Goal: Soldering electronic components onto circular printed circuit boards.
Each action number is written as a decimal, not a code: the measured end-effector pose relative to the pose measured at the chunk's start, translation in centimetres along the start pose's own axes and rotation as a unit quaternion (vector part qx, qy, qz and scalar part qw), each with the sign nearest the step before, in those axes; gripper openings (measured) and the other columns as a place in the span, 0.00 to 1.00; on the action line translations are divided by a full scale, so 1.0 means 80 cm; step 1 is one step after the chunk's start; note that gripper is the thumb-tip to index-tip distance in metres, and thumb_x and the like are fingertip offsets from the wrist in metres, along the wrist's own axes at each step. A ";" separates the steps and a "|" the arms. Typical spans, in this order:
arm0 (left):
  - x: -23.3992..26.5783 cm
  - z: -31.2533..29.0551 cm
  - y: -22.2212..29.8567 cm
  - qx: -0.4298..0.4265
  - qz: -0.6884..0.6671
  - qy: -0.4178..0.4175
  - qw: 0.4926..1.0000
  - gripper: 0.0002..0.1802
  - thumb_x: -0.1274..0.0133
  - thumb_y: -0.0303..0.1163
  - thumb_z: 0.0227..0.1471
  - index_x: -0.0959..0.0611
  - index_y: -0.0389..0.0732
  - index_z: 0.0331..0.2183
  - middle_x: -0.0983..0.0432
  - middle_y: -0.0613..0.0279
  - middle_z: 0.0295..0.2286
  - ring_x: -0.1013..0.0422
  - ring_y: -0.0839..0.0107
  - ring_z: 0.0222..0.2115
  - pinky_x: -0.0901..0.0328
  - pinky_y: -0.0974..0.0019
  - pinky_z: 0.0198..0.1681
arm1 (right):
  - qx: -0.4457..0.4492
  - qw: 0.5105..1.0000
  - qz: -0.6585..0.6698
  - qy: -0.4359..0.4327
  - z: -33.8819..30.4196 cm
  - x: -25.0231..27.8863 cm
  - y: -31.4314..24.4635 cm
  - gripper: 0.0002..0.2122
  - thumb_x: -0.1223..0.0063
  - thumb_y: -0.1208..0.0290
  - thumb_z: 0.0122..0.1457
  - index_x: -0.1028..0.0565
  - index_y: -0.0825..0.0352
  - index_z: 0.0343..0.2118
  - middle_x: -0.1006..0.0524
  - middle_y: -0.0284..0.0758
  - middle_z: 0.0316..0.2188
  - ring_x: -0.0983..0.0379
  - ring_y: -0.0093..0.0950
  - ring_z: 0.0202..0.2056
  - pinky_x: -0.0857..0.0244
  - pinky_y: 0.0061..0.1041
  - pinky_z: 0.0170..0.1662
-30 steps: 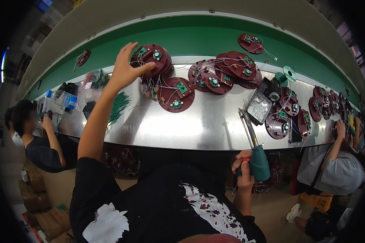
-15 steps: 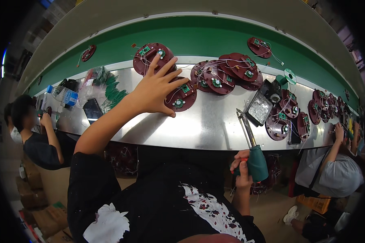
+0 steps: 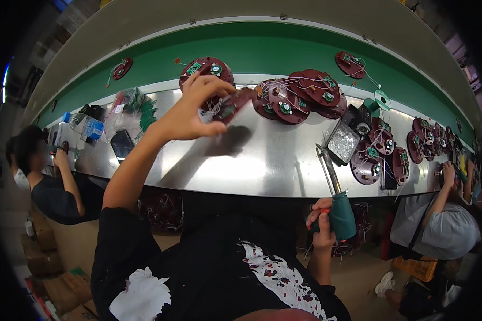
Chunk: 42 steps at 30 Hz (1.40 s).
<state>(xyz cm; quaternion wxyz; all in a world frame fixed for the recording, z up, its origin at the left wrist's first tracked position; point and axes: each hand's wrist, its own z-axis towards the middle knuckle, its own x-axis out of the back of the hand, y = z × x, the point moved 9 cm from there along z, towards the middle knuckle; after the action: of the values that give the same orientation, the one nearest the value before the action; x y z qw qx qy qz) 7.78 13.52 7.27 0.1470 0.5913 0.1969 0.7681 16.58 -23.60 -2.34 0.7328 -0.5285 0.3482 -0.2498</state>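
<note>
My left hand (image 3: 183, 115) grips a round maroon disc (image 3: 236, 107) fitted with a circuit board and thin white wires. The disc is tilted up off the bench, blurred by motion, and my fingers partly cover it. Behind it lies another maroon disc (image 3: 225, 68) with a green board and a small round part. In my right hand (image 3: 321, 227), low at the bench's front edge, is a green soldering gun (image 3: 341, 216), its metal tip (image 3: 322, 152) pointing up over the bench. Overlapping maroon discs (image 3: 286, 101) are piled right of the lifted one.
Right of the soldering tip are a dark tray of silvery bits (image 3: 344, 144), a green solder spool (image 3: 381, 100) and several more discs (image 3: 367, 166). To the left stand a water bottle (image 3: 88, 127), a phone (image 3: 122, 144) and green wires (image 3: 147, 115). Other people (image 3: 56, 190) work at both sides.
My left hand has closed on the disc that lay under its spread fingers and raised it, tilting it on edge. The right hand and soldering gun have barely moved.
</note>
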 end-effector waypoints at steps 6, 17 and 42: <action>0.028 -0.015 -0.043 0.064 -0.384 0.141 0.910 0.51 0.48 0.66 0.51 0.32 0.39 0.64 0.28 0.53 0.57 0.30 0.61 0.57 0.36 0.52 0.64 | 0.001 1.000 -0.007 -0.008 0.001 -0.006 0.001 0.10 0.50 0.71 0.69 0.31 0.72 0.45 0.28 0.43 0.39 0.32 0.22 0.28 0.31 0.24 0.28; 0.173 -0.011 -0.059 0.019 -0.330 0.329 0.885 0.42 0.46 0.54 0.58 0.33 0.37 0.64 0.31 0.53 0.62 0.33 0.61 0.61 0.38 0.53 0.65 | 0.008 1.000 -0.009 -0.004 -0.002 0.000 0.000 0.10 0.51 0.71 0.69 0.31 0.73 0.46 0.27 0.43 0.39 0.32 0.21 0.28 0.31 0.23 0.28; 0.058 -0.009 -0.049 0.078 0.223 0.156 0.959 0.51 0.31 0.59 0.44 0.28 0.44 0.63 0.36 0.44 0.61 0.40 0.43 0.63 0.43 0.45 0.66 | -0.008 1.000 -0.008 -0.015 0.005 -0.010 0.007 0.10 0.51 0.70 0.70 0.31 0.72 0.45 0.28 0.41 0.38 0.32 0.21 0.28 0.32 0.23 0.28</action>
<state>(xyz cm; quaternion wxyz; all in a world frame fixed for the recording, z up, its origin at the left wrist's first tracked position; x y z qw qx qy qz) 5.83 19.01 9.18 -0.1072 0.5025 0.1400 0.8464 16.37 -22.65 -2.57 0.7315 -0.5411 0.3349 -0.2449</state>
